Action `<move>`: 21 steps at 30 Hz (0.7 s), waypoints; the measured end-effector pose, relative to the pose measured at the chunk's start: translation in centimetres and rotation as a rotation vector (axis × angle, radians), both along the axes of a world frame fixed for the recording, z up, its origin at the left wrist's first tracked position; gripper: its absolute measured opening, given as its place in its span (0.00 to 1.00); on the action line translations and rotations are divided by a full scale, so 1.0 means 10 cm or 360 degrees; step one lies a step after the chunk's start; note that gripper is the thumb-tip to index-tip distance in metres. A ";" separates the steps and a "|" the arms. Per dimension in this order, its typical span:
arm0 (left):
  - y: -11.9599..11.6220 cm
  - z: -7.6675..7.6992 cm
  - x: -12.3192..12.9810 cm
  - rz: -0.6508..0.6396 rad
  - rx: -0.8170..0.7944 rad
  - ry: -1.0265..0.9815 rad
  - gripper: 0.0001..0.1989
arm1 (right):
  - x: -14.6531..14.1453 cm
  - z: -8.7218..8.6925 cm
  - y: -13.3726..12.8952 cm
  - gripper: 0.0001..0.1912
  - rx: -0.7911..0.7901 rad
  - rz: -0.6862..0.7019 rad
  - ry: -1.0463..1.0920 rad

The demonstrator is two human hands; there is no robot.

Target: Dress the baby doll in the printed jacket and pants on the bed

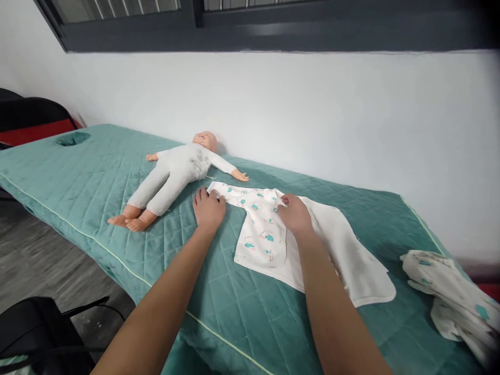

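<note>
- The right hand (297,214) has its fingers drawn narrow on the printed shirt's (255,237) front, near the neck; the left hand (210,208) lies over the end of one sleeve, fingers bent and slightly apart, and whether they pinch the cloth I cannot tell.
- The shirt lies on the bed (219,307), between its near edge and its wall-side edge. The printed front and the sleeve under the left hand are spread nearly flat; the rest, toward the bed's right end, shows plain white and lies folded and uneven, partly behind the right forearm.
- Just left of the shirt, the doll (182,160) is on its back, arms out, head by the wall-side edge and feet toward the near edge. The shirt is not on it; its body is white.
- A second printed cloth (453,281) sits crumpled at the bed's right end.
- A hole (73,138) opens near the bed's left end.
</note>
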State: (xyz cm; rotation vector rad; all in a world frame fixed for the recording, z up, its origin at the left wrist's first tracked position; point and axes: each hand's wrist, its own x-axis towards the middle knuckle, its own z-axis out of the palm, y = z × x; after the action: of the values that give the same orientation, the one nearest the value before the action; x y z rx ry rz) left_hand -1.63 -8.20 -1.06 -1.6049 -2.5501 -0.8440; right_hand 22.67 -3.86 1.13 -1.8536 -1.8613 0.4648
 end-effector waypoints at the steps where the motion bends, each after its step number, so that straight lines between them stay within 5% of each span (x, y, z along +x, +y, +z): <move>1: -0.02 0.01 0.00 0.0045 0.0032 -0.0011 0.20 | 0.01 0.01 0.00 0.20 -0.0013 -0.0015 -0.0008; 5: -0.32 0.08 0.08 -0.0150 0.0281 -0.0083 0.19 | 0.07 0.04 0.01 0.21 -0.0071 -0.0054 -0.0048; 9: -0.93 0.13 0.37 -0.0910 0.0620 -0.0007 0.15 | 0.13 0.07 0.01 0.21 -0.0115 -0.0042 -0.0063; 11: -1.20 0.14 0.56 -0.1387 0.0600 0.0121 0.15 | 0.14 0.08 0.00 0.21 -0.0117 -0.0030 -0.0063; 13: -1.37 0.16 0.72 -0.1638 0.0477 0.0185 0.17 | 0.15 0.08 0.00 0.21 -0.0119 -0.0017 -0.0047; 16: -1.43 0.19 0.82 -0.1608 0.0317 0.0115 0.19 | 0.15 0.07 0.02 0.20 -0.0118 -0.0006 0.0019; 21: -1.35 0.16 0.81 -0.1456 0.0303 0.0077 0.08 | 0.11 0.07 0.02 0.17 -0.0099 0.0048 0.0248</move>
State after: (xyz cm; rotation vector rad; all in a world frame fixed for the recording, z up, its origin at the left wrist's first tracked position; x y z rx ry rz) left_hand 6.48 -21.70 0.49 -2.6657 -1.5438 -0.9924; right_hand 23.79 -3.71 1.85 -1.7761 -1.7915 0.6650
